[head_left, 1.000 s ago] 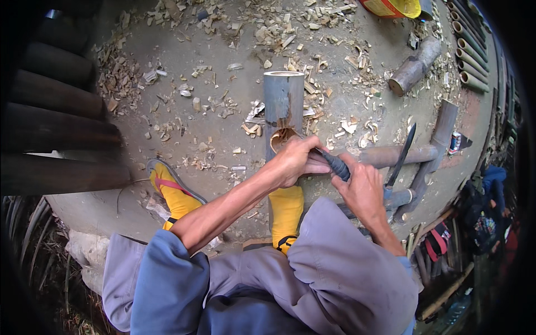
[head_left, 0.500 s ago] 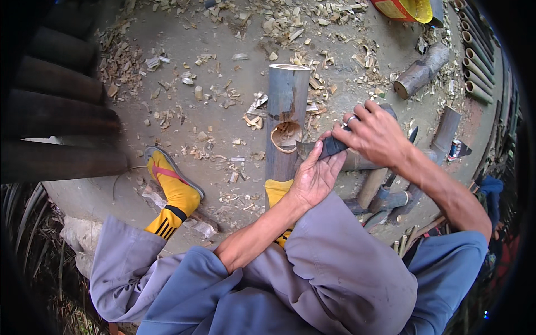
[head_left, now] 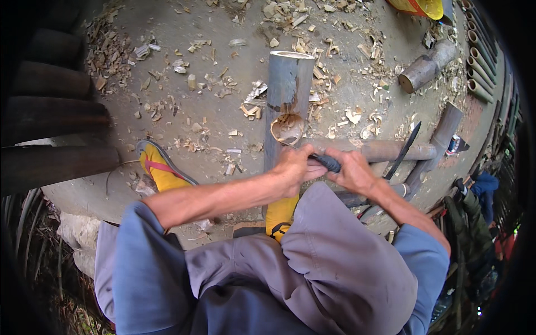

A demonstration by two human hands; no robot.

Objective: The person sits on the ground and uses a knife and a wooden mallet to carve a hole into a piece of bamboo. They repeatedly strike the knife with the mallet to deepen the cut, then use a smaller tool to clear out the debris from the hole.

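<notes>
A thick bamboo tube (head_left: 290,84) lies pointing away from me, its pale cut end at the far side and a round hole (head_left: 287,129) cut into its upper wall. Just below that hole, my left hand (head_left: 293,167) is closed around the front of a knife with a black-wrapped handle (head_left: 326,162). My right hand (head_left: 353,171) grips the handle's rear, close beside the left. The blade is mostly hidden by my left fingers; a thin bit of it shows at the hole's near edge. My yellow-socked foot (head_left: 282,215) is against the tube's near end.
Bamboo chips (head_left: 117,67) litter the ground. A crosswise bamboo piece (head_left: 385,149), a long dark blade (head_left: 406,146) and a slanted bamboo piece (head_left: 430,151) lie right. Beyond are a cut log (head_left: 419,72), a yellow-and-red container (head_left: 416,6) and stacked tubes (head_left: 480,61). Dark bamboo (head_left: 56,162) lies left.
Both hands have come down toward me. My left hand, open under the knife before, is now closed on it, and my right hand has dropped to the handle's rear. My view has shifted slightly.
</notes>
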